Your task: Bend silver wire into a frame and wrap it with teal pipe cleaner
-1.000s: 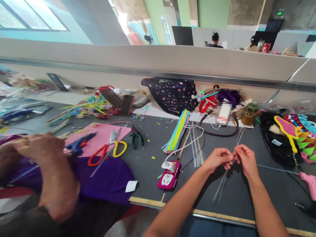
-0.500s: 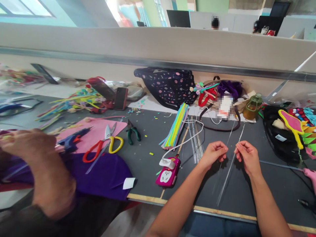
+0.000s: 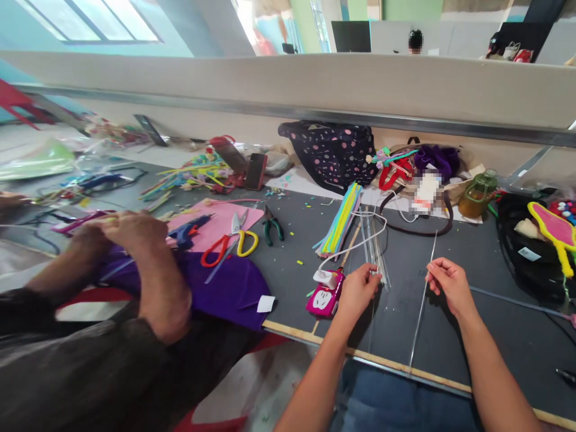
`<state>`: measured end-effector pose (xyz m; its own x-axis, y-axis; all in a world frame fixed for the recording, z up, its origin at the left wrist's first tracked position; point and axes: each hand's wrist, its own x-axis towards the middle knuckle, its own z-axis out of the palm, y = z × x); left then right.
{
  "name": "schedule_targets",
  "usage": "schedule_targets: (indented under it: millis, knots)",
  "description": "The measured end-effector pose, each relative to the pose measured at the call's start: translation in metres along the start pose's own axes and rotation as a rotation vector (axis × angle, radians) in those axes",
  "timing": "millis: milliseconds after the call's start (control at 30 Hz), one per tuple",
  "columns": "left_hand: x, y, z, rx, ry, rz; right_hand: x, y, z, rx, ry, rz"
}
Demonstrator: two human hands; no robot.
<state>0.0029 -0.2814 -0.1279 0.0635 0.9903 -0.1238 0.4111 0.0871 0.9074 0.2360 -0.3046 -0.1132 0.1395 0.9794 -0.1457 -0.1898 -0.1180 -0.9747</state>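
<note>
My right hand (image 3: 450,287) pinches a thin silvery strip (image 3: 420,324) between thumb and fingertips; it slants down towards the table's front edge. To the left, my left hand (image 3: 361,292) has its fingertips pinched together at the lower end of a bundle of thin clear strips (image 3: 371,240). A faint clear strip runs below its fingers. Beside this bundle lie yellow, blue and pink fuzzy stems (image 3: 341,222). A magenta power socket (image 3: 324,300) with a white plug (image 3: 324,278) stands just left of my left hand.
A co-worker's hands (image 3: 132,231) work at the left above purple cloth (image 3: 234,288). Scissors (image 3: 230,240), green pliers (image 3: 271,227) and a blue glue gun (image 3: 191,231) lie between us. A bottle (image 3: 477,195) and black bag (image 3: 517,252) stand right; a white cable (image 3: 360,240) crosses the stems.
My left hand has moved left, away from my right hand, to the bundle of clear strips. My right hand still holds its strip. The view has turned left.
</note>
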Motion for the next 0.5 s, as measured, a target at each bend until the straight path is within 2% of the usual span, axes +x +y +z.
schedule_targets:
  millis: [133,233,300,367,433,467,500]
  knots:
    - [0.02,0.004,-0.009,0.257,0.132,0.048,0.002,0.004,-0.002,-0.004,0.007,-0.004]
    - [0.035,0.015,-0.011,0.483,0.142,0.05,0.004,0.005,-0.003,-0.006,0.007,-0.011]
    - [0.039,0.02,-0.01,0.559,0.164,0.05,0.004,0.005,-0.003,-0.01,0.008,-0.015]
    - [0.037,0.025,-0.004,0.553,0.206,0.088,0.004,0.006,-0.002,-0.016,0.012,-0.026]
    - [0.031,0.031,0.007,0.429,0.182,0.147,0.004,0.006,-0.002,-0.025,0.017,-0.042]
    - [0.028,0.036,0.014,0.314,0.102,0.181,0.004,0.005,-0.002,-0.031,0.018,-0.051]
    - [0.025,0.041,0.022,0.171,-0.03,0.182,0.004,0.005,-0.002,-0.04,0.019,-0.06]
